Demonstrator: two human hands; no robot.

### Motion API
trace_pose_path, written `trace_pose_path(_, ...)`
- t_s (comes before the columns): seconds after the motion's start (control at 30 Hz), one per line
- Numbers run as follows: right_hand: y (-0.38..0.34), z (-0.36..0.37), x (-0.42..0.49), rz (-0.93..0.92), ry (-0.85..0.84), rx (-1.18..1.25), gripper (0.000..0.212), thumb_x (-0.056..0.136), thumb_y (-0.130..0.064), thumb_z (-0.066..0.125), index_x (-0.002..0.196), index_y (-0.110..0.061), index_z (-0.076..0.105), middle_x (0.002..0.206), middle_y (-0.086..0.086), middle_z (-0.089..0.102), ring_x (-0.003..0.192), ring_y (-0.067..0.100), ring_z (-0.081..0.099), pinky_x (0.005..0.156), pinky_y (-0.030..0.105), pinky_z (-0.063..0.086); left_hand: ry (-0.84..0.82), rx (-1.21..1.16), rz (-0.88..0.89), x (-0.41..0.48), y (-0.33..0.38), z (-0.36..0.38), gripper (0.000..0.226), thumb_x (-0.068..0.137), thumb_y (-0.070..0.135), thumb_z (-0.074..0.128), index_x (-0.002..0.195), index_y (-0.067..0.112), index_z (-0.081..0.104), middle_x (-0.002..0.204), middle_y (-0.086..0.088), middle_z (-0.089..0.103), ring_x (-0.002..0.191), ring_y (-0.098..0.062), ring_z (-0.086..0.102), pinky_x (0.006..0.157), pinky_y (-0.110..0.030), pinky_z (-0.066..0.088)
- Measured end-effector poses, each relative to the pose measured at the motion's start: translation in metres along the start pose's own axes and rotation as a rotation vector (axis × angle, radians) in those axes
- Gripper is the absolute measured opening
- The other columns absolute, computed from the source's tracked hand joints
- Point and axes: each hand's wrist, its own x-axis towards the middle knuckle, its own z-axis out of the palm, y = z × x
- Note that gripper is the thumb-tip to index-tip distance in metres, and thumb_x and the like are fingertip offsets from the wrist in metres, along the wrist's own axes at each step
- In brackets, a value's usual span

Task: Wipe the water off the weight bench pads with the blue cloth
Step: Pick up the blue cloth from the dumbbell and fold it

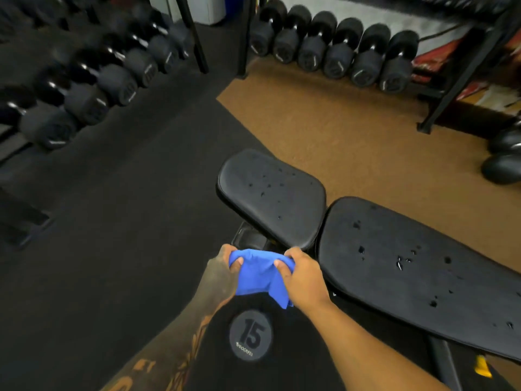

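Observation:
The blue cloth (258, 275) is bunched between both hands, just in front of the near edge of the bench. My left hand (224, 270) grips its left side and my right hand (301, 275) grips its right side. The black seat pad (272, 197) lies just beyond the hands, with small water drops scattered over it. The longer back pad (417, 272) stretches away to the right and carries several drops and small puddles. The cloth touches neither pad.
A black dumbbell end marked 15 (251, 338) sits right below my hands. Rows of dumbbells line a rack at the left (84, 88) and along the far wall (335, 49). A rack leg (451, 88) stands at the right. Dark balls (504, 153) lie at the far right.

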Motion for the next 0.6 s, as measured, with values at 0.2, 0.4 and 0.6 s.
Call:
trace_pose_path(0.2, -0.060, -0.062, 0.020, 0.044, 0.067, 0.168, 0.033, 0.089, -0.012, 0.062, 0.120, -0.012, 0.052, 0.098, 0.002, 0.055, 0.086, 0.017, 0.054, 0.074, 0.023, 0.038, 0.102, -0.086, 0.045, -0.002, 0.056, -0.043, 0.004, 0.098, 0.018, 0.049, 0.101, 0.016, 0.051, 0.079, 0.009, 0.058, 0.073, -0.005, 0.055, 0.058, -0.010, 0.037)
trace_pose_path(0.4, -0.093, -0.094, 0.050, 0.024, 0.110, 0.151, 0.045, 0.091, -0.003, 0.050, 0.134, -0.012, 0.045, 0.117, 0.011, 0.055, 0.091, 0.017, 0.049, 0.074, 0.021, 0.034, 0.113, -0.206, -0.079, 0.007, 0.093, -0.053, 0.007, 0.096, 0.015, 0.045, 0.099, 0.013, 0.052, 0.089, -0.005, 0.057, 0.075, -0.021, 0.056, 0.066, -0.036, 0.055)
trace_pose_path(0.6, -0.110, -0.093, 0.119, -0.081, 0.118, 0.071, 0.048, 0.091, 0.002, 0.045, 0.137, -0.009, 0.041, 0.136, 0.015, 0.048, 0.121, 0.030, 0.049, 0.090, 0.031, 0.039, 0.144, -0.186, -0.181, 0.048, 0.109, -0.041, 0.007, 0.091, 0.014, 0.050, 0.095, 0.013, 0.055, 0.094, -0.008, 0.062, 0.078, -0.024, 0.062, 0.069, -0.038, 0.056)
